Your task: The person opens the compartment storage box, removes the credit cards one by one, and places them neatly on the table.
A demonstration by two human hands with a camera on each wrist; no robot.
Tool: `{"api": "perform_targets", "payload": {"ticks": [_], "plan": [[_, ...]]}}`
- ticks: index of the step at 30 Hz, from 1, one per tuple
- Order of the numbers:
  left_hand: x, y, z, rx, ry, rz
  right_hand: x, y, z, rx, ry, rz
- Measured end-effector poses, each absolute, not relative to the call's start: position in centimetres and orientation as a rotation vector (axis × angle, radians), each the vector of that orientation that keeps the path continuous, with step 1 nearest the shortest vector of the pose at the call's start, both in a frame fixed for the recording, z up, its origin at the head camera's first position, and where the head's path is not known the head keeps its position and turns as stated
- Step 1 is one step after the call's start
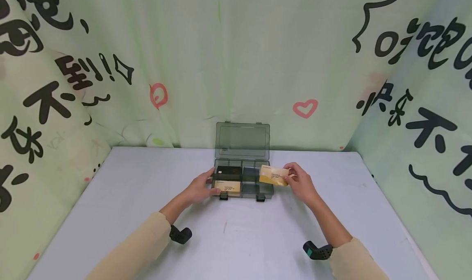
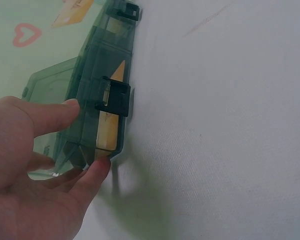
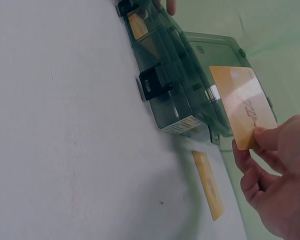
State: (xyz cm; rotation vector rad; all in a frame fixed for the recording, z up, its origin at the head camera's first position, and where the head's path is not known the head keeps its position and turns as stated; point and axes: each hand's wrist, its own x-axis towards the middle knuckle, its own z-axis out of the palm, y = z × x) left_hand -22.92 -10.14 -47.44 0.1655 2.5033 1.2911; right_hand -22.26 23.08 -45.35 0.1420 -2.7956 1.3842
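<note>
A translucent dark-green divided plastic box (image 1: 254, 188) stands on the table with its hinged lid (image 1: 243, 141) raised at the back. My left hand (image 1: 200, 188) holds the box at its left side, the thumb (image 2: 55, 115) by the front and the fingers round the corner. In the front left compartment lies a gold card (image 1: 228, 186), and behind it a black card-like piece (image 1: 228, 171). Between thumb and fingers, my right hand (image 1: 300, 182) pinches another gold card (image 3: 242, 105), tilted over the right side of the box.
Two dark latches (image 1: 260, 198) hang at the box's front. Another gold card (image 3: 208, 185) lies on the white table (image 1: 236, 239) to the right of the box. Printed curtains (image 1: 236, 67) stand behind and at both sides.
</note>
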Motion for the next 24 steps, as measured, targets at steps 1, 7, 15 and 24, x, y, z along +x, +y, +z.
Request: {"api": "perform_targets", "payload": {"ticks": [1, 7, 15, 24], "plan": [[-22.9, -10.2, -47.4, 0.166, 2.503, 1.291, -22.3, 23.2, -45.4, 0.145, -2.796, 1.372], [-23.0, -10.2, -47.5, 0.170, 2.506, 1.289, -22.3, 23.9, -45.6, 0.142, -2.788, 1.324], [-22.7, -10.1, -47.0, 0.169, 2.526, 1.252, -22.2, 24.9, -45.6, 0.133, -2.792, 1.280], [-22.9, -10.2, -47.4, 0.160, 2.504, 1.279, -21.8, 26.0, -45.4, 0.077, -2.827, 1.243]]}}
